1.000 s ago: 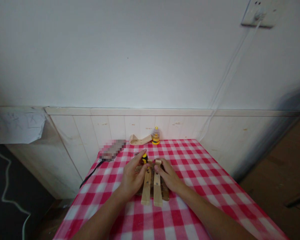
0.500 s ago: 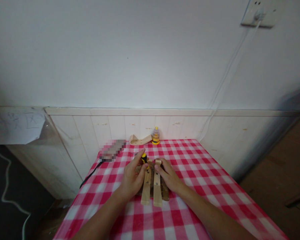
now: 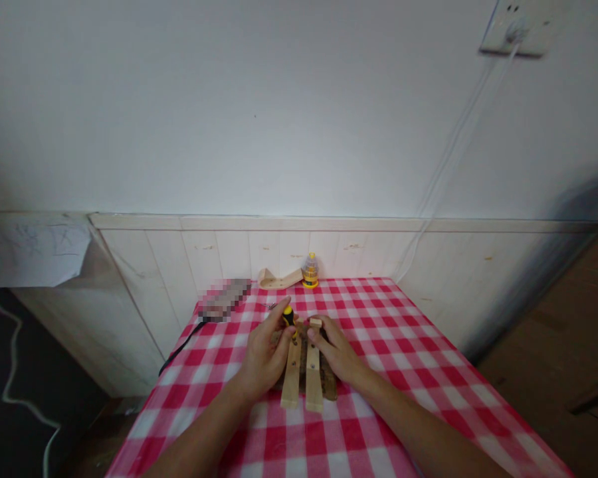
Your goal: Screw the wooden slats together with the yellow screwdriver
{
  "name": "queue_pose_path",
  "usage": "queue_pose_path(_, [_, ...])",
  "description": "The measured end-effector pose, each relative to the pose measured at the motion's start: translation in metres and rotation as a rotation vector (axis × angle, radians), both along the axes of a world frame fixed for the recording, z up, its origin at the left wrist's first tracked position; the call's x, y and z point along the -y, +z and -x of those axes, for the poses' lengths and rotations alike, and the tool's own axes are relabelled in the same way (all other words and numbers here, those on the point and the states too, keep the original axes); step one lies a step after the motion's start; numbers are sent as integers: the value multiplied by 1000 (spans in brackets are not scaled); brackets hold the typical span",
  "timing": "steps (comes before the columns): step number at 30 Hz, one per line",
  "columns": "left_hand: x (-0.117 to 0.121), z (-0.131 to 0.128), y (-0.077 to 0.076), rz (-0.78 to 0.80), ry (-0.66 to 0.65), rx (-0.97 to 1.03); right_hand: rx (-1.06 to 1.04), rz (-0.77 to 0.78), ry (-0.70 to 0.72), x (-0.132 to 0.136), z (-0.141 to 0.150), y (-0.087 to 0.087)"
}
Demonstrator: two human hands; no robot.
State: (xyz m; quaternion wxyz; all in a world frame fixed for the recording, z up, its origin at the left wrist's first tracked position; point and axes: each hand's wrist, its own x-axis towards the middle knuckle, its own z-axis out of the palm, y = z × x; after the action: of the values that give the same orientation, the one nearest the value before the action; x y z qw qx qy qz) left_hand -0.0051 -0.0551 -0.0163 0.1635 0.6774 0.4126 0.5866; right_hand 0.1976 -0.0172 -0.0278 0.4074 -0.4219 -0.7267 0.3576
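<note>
The step in hand looks like work with a screwdriver (image 3: 288, 315) at the far end of the left wooden strip (image 3: 290, 385), near its dark screw-like spots. The left hand (image 3: 262, 352) pinches the black and yellow handle between thumb and fingers, the tool standing nearly upright; its tip is too small to make out. The right hand (image 3: 341, 355) grips the far part of the right wooden strip (image 3: 314, 388), thumb laid across it. Both strips lie side by side, a narrow gap between them, on a brown board (image 3: 329, 386) at the middle of the table (image 3: 359, 431). The next move, I judge, calls for an upright shaft, light downward pressure and strips held firm; the left fingers partly hide the contact, and the close-set strips leave little room. Small dark bits (image 3: 271, 306) lie just beyond the left hand. Farther off are a blurred object (image 3: 226, 299) with a black strap (image 3: 182, 346), and, by the wall, a curved wooden piece (image 3: 279, 283) beside a yellow-based container (image 3: 310, 272)
</note>
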Motion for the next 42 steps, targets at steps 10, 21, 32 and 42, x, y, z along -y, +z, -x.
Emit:
queue_pose_path(10, [5,-2,4,-27,150,150,8,-18,-8,0,-1,-3])
queue_pose_path(21, [9,-5,8,-71,147,98,-6,-20,4,1,-1,-1])
queue_pose_path(32, [8,-5,4,-80,164,74,-10,-14,2,0,-1,-2])
queue_pose_path(42, [6,-8,4,-109,201,68,12,-51,-3,-1,-2,-3])
